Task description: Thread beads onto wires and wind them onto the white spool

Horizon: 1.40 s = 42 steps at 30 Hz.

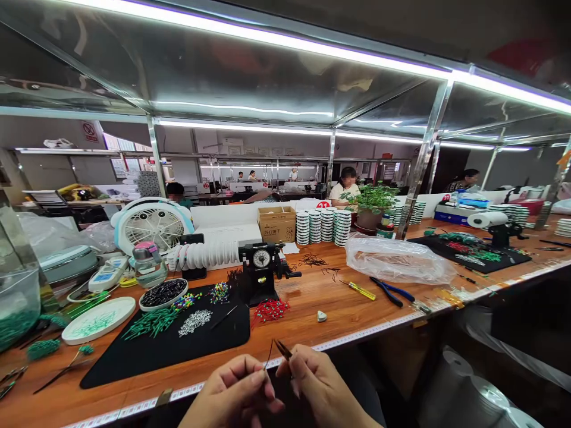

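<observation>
Side by side, both hands are in front of the table's near edge. My left hand [241, 386] is closed, with thumb and index finger pinching a thin dark strand [269, 353] that sticks up. In my right hand [316, 380] is a small dark pointed tool [282, 349] with two narrow tips, like tweezers or fine snips; the fingers hide most of it. The tips are close to the strand, and I cannot tell whether they touch it. Just beyond the hands, a measuring tape strip [343, 340] runs along the edge.
A black mat [178, 362] at left bears green pieces, silvery bits and coloured beads. Behind it stand a black hand-cranked counter [261, 267], white spools [214, 254] and a fan [154, 229]. Rightward lie red pieces [270, 311], a yellow screwdriver [361, 290], blue-handled pliers [392, 291] and a plastic bag [397, 258].
</observation>
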Available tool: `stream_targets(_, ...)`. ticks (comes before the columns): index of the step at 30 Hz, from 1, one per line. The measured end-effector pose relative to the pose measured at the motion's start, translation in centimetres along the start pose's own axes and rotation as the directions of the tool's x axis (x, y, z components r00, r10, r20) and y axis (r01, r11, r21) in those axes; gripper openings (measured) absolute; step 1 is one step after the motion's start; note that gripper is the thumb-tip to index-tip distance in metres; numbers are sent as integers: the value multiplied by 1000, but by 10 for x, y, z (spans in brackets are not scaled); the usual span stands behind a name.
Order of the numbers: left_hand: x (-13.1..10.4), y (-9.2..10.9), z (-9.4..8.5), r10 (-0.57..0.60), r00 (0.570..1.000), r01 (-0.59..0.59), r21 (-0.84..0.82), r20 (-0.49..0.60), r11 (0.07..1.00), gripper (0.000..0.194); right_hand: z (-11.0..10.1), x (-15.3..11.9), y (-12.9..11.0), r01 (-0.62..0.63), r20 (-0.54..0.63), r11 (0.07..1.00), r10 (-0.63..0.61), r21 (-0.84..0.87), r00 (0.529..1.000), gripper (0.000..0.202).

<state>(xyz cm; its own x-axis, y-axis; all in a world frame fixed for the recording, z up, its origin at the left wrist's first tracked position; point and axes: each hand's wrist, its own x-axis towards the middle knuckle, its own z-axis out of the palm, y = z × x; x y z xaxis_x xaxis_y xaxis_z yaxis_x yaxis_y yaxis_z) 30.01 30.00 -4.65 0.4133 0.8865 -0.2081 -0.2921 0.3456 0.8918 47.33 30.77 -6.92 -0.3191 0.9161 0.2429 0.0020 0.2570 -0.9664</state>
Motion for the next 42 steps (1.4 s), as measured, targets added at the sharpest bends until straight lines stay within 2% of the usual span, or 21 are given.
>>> stream_targets(4, -3, 7, 3, 43, 997, -40, 39, -58, 998, 23, -3, -6, 5, 108, 31, 925, -104, -365, 994, 55)
stream_targets(7, -3, 8, 5, 65, 997, -61, 77, -45, 995, 20, -1, -8, 9, 162, 32, 831, -171, -532, 985, 50)
stream_targets(12, -2, 7, 8, 49, 999, -46, 96, -21, 994, 19, 3, -7, 11, 237, 37, 683, -294, -691, 955, 43)
stream_targets(15, -3, 6, 9, 49, 999, -49, 110, 3, 993, 18, 2, -8, 11, 240, 32, 601, -336, -762, 941, 41)
stream_targets(19, 9, 7, 15, 21, 1000, -23, 123, 16, 992, 15, -8, -9, 10, 167, -17, 587, -294, -793, 956, 38)
stream_targets(21, 27, 11, 22, 8, 1000, -11, 144, 22, 990, 14, -20, -6, 10, 96, -73, 597, -253, -797, 965, 39)
stream_targets(24, 68, 17, 39, 48, 997, -63, 236, 67, 970, 16, -48, 7, 9, -17, -171, 584, -209, -812, 963, 42)
stream_targets(27, 109, 23, 56, 82, 990, -110, 276, 111, 955, 17, -84, 20, 6, -140, -258, 491, -181, -860, 949, 45)
stream_targets(30, 134, 23, 65, 82, 990, -113, 285, 117, 952, 17, -119, 30, 9, -248, -329, 382, -165, -891, 930, 47)
stream_targets(34, 142, 15, 63, 49, 996, -69, 310, 69, 948, 19, -153, 43, 25, -365, -406, 266, -120, -892, 906, 45)
stream_targets(38, 140, 15, 62, 22, 999, -29, 306, 26, 952, 18, -164, 60, 41, -418, -432, 162, -62, -894, 900, 28)
stream_targets(42, 135, 22, 54, -5, 1000, 8, 280, -13, 960, 22, -176, 70, 40, -410, -417, 120, -42, -904, 908, 23)
